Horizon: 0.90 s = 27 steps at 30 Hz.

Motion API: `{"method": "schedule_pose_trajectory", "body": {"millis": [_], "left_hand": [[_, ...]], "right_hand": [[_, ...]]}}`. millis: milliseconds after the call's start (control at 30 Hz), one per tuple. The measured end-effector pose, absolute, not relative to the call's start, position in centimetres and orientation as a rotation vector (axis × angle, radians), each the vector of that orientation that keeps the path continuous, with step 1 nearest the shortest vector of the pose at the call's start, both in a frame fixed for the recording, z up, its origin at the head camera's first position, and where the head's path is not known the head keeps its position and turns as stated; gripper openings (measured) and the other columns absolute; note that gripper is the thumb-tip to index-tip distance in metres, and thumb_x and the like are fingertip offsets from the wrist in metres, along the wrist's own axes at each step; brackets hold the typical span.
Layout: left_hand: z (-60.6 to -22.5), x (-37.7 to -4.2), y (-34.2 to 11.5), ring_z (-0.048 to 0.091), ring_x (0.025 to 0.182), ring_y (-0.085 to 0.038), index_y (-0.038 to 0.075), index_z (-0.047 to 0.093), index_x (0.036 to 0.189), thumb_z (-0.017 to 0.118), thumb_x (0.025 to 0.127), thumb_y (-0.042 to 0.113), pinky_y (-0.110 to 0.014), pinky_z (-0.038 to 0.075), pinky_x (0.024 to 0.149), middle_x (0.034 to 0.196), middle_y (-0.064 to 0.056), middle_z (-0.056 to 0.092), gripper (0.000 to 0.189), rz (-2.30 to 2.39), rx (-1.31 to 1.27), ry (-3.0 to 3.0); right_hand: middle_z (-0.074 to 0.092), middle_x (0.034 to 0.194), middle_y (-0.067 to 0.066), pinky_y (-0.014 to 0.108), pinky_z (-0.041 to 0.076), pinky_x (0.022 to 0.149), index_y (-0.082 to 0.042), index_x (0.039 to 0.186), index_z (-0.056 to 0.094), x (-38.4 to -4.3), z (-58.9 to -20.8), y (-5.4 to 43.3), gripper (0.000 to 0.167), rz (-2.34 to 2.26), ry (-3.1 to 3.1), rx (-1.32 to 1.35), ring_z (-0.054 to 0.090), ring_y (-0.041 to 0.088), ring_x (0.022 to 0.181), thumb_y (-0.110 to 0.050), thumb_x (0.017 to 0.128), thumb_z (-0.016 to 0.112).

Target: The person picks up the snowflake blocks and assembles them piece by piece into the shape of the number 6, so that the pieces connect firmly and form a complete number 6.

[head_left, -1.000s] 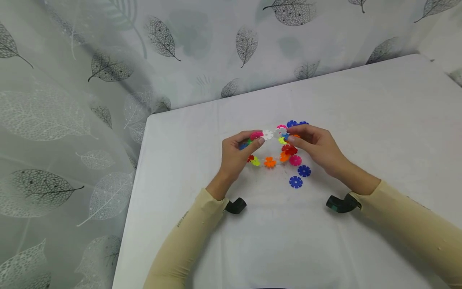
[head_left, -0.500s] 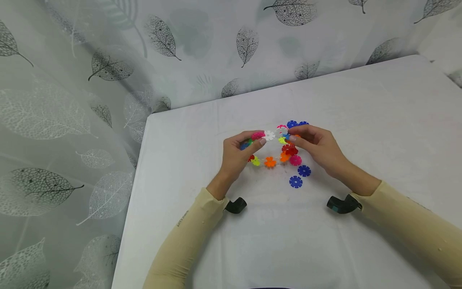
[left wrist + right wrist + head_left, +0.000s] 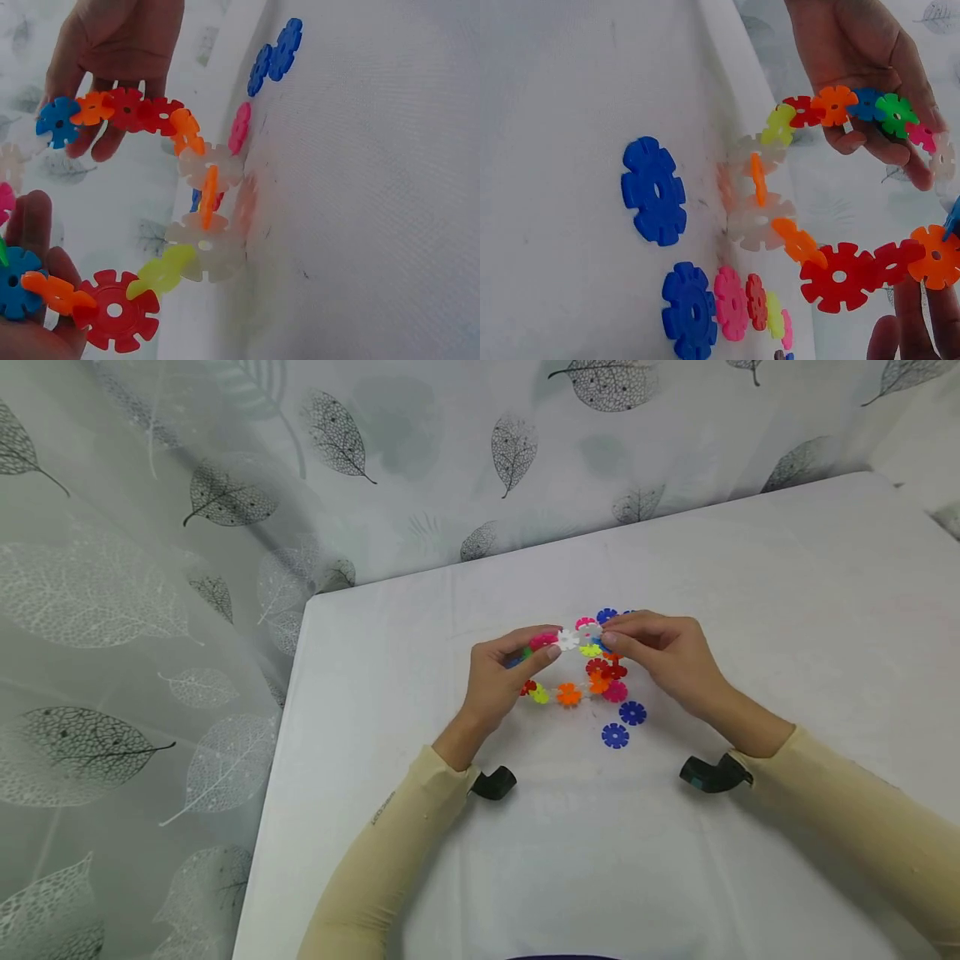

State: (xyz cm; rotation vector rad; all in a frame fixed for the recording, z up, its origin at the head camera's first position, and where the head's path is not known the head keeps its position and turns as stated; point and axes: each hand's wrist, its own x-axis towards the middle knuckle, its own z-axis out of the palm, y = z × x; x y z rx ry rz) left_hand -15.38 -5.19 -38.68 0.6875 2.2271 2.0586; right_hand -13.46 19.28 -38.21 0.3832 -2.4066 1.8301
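Lettering on the sleeve is illegible; left hand pinches linked discs.

A white, flat-topped table, lightly creased across its covering, runs right up near a pale grey-white fabric curtain at the back. Black lacy leaf prints are scattered over that curtain among soft grey-green blotches. Over on the left, the hanging looks greyer, with big whitish leaf prints beside dark ones.
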Motion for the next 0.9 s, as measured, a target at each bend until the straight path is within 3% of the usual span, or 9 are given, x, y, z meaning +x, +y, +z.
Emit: {"method": "schedule_pose_trajectory", "body": {"millis": [133,233,467,800,900], "left_hand": [[-38.5,-15.5,-5.0,0.066,0.104,-0.018,0.008,0.072,0.127,0.071,0.097,0.014,-0.032,0.057,0.080,0.123,-0.005,0.071,0.031,2.027,0.625,2.229],[-38.3,-15.6,-4.7,0.067,0.103,-0.019,0.007,0.072,0.126,0.071,0.096,0.014,-0.031,0.057,0.079,0.121,-0.005,0.072,0.031,2.032,0.616,2.223],[-37.9,-15.6,-4.1,0.067,0.101,-0.017,0.004,0.074,0.122,0.071,0.097,0.014,-0.035,0.058,0.078,0.115,-0.001,0.074,0.027,2.012,0.655,2.250],[-37.7,-15.7,-4.4,0.057,0.076,-0.030,0.004,0.074,0.121,0.071,0.096,0.013,-0.043,0.050,0.064,0.107,0.000,0.075,0.027,1.938,0.715,2.270],[-38.0,-16.0,-4.4,0.058,0.079,-0.025,0.006,0.073,0.124,0.070,0.098,0.014,-0.043,0.050,0.064,0.111,0.002,0.074,0.028,1.923,0.723,2.256]], "right_hand": [[0.073,0.099,0.003,0.017,0.055,0.078,-0.006,0.109,0.076,-13.9,-37.9,19.5,0.016,1.730,-2.438,0.431,0.069,0.012,0.088,-0.012,0.095,0.073],[0.072,0.101,0.005,0.016,0.053,0.079,-0.006,0.107,0.077,-14.0,-37.9,19.6,0.014,1.647,-2.415,0.475,0.067,0.008,0.091,-0.008,0.093,0.074],[0.070,0.101,0.005,0.014,0.051,0.083,-0.002,0.101,0.079,-14.0,-37.8,19.5,0.011,1.626,-2.329,0.479,0.065,0.011,0.095,-0.002,0.091,0.074],[0.069,0.096,-0.002,0.015,0.050,0.069,-0.004,0.095,0.078,-13.6,-36.9,19.5,0.007,1.389,-2.405,0.542,0.061,0.005,0.092,-0.007,0.089,0.078],[0.070,0.093,-0.001,0.015,0.050,0.070,-0.004,0.096,0.078,-13.7,-36.9,19.6,0.008,1.379,-2.428,0.530,0.061,0.006,0.089,-0.009,0.090,0.078]]}}
